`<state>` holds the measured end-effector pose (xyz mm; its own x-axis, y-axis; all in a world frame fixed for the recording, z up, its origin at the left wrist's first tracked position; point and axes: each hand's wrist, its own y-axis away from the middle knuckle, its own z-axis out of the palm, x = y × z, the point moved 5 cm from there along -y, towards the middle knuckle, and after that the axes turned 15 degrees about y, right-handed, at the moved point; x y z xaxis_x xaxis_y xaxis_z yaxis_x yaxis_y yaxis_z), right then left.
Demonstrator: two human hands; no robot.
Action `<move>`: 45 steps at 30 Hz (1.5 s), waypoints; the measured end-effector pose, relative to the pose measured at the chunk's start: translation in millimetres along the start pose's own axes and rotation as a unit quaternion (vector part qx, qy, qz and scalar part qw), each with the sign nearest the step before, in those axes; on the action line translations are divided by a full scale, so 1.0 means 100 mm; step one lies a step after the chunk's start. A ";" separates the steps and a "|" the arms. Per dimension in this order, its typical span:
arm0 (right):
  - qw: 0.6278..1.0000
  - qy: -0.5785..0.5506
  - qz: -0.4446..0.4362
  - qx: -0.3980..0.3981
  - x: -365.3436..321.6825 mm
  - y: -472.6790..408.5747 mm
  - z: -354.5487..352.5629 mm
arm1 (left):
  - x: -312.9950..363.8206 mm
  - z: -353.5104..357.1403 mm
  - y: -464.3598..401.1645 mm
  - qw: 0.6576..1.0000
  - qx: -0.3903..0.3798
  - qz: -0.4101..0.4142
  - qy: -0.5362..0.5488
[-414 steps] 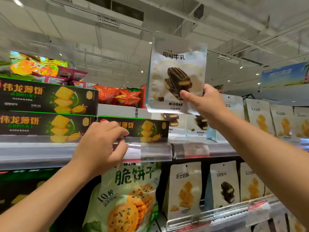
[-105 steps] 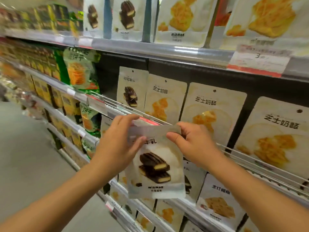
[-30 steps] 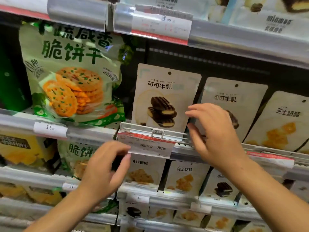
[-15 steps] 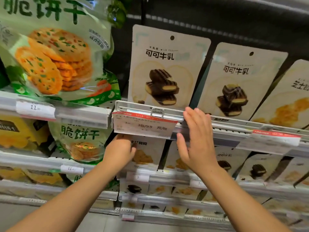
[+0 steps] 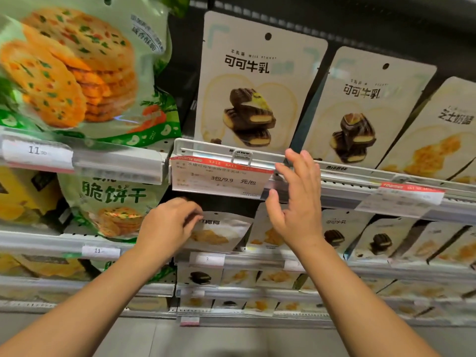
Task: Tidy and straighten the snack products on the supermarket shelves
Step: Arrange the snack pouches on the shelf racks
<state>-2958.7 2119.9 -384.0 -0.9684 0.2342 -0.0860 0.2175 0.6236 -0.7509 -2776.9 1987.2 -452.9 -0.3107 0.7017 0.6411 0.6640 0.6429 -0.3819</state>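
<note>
Two white chocolate-biscuit pouches (image 5: 255, 88) (image 5: 360, 112) stand side by side on the upper shelf behind a wire rail (image 5: 334, 166). One shelf down, my left hand (image 5: 167, 228) pinches the top left corner of a white pouch with yellow biscuits (image 5: 221, 234), which bends forward. My right hand (image 5: 296, 202) hovers with straight, spread fingers in front of the rail and the lower row, holding nothing. More white pouches (image 5: 334, 234) line the lower shelf to the right.
Large green cracker bags (image 5: 77, 73) (image 5: 113, 202) fill the shelves at left. A red-and-white sale tag (image 5: 219, 180) hangs from the rail, another (image 5: 401, 199) to the right. Lower shelves hold several small pouches. Grey floor shows at the bottom.
My left hand has taken the yellow-biscuit pouch's top corner and pulled it forward. My right hand has lifted off the rail and drifted slightly right.
</note>
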 end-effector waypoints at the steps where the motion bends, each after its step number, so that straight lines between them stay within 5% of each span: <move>1: 1.000 -0.006 0.010 -0.013 -0.01 0.00 -0.01 | 0.10 -0.04 0.02 1.000 -0.002 0.030 -0.004; 8: 0.987 -0.078 0.077 -0.114 -0.14 0.69 -0.27 | 0.64 0.01 0.19 0.992 0.006 0.125 0.019; 15: 0.934 0.083 0.186 -0.295 0.38 1.40 -0.73 | 1.21 0.88 0.37 0.975 -0.141 0.131 0.114; 22: 0.882 0.139 0.264 -0.364 1.23 2.24 -1.37 | 2.07 1.98 0.56 0.939 -0.260 0.160 0.158; 30: 0.829 0.154 0.392 -0.369 2.73 3.27 -2.43 | 3.35 3.19 0.60 0.938 -0.257 0.163 0.165; 45: 0.796 0.211 0.443 -0.353 4.79 3.64 -3.52 | 4.56 4.95 -0.09 0.938 -0.291 0.053 0.182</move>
<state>-3300.0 2722.0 -468.1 -0.3012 0.9528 -0.0385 0.9516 0.3029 0.0515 -3261.0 2453.5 -487.3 -0.0400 0.5335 0.8449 0.9695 0.2253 -0.0964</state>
